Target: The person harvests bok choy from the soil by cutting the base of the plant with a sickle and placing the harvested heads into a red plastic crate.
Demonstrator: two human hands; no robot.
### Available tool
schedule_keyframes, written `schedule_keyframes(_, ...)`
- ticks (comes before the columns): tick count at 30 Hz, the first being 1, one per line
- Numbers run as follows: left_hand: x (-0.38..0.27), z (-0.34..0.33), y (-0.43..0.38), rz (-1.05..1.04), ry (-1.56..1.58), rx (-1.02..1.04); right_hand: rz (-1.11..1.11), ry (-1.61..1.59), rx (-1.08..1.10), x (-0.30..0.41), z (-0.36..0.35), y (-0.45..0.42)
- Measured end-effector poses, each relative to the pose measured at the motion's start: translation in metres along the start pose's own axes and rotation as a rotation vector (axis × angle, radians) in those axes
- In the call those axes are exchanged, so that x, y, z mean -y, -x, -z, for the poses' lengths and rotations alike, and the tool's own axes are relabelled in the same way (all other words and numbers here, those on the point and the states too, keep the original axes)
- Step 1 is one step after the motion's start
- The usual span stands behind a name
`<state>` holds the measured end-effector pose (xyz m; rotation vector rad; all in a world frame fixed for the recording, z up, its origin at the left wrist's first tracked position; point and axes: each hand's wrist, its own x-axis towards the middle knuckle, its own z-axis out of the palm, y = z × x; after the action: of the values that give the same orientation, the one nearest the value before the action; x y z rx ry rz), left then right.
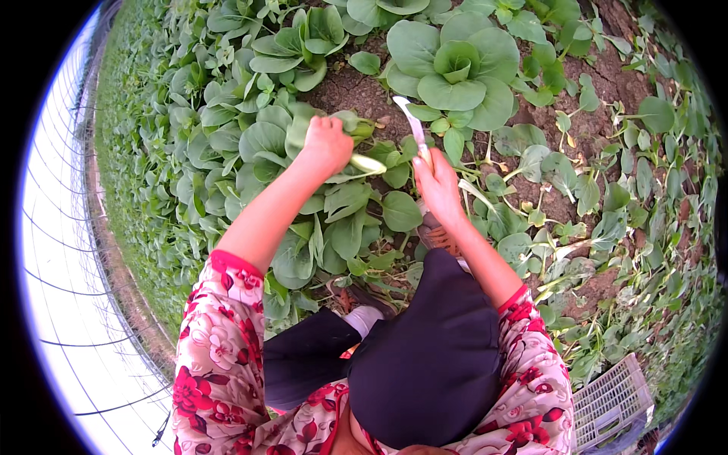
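My left hand [330,143] is closed around a leafy green plant [361,132], like bok choy, whose pale stalks stick out to the right of the fist. In my right hand [438,181] is a knife [415,126] with a light handle; its curved metal blade points up and away from me. Just beyond the blade a large rosette of bok choy [456,61] grows in the soil. Below my left hand, more broad leaves [347,219] reach towards my shoes.
Dense rows of leafy plants [187,125] fill the left. Cut leaves and stalks [560,170] lie on brown soil [597,131] at the right. A plastic crate [611,401] stands at the lower right. My shoe [438,233] is close to my right hand.
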<state>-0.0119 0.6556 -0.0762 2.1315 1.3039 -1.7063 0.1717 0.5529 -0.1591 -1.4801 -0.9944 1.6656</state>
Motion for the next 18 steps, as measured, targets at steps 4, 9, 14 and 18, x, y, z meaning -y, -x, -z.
schedule_keyframes(4, 0.007, -0.032, 0.008, -0.006, 0.065, -0.068, 0.030, 0.386, 0.208, 0.038, -0.011, -0.033)
schedule_keyframes(9, 0.007, -0.038, 0.007, 0.052, 0.146, -0.147, 0.052, 0.765, 0.191, 0.038, -0.023, -0.036)
schedule_keyframes(14, 0.002, -0.042, 0.015, 0.082, 0.226, -0.238, 0.064, 0.812, 0.179, 0.022, -0.023, -0.023)
schedule_keyframes(18, 0.003, -0.051, 0.014, 0.098, 0.272, -0.280, 0.045, 0.791, 0.171, 0.006, -0.033, -0.040)
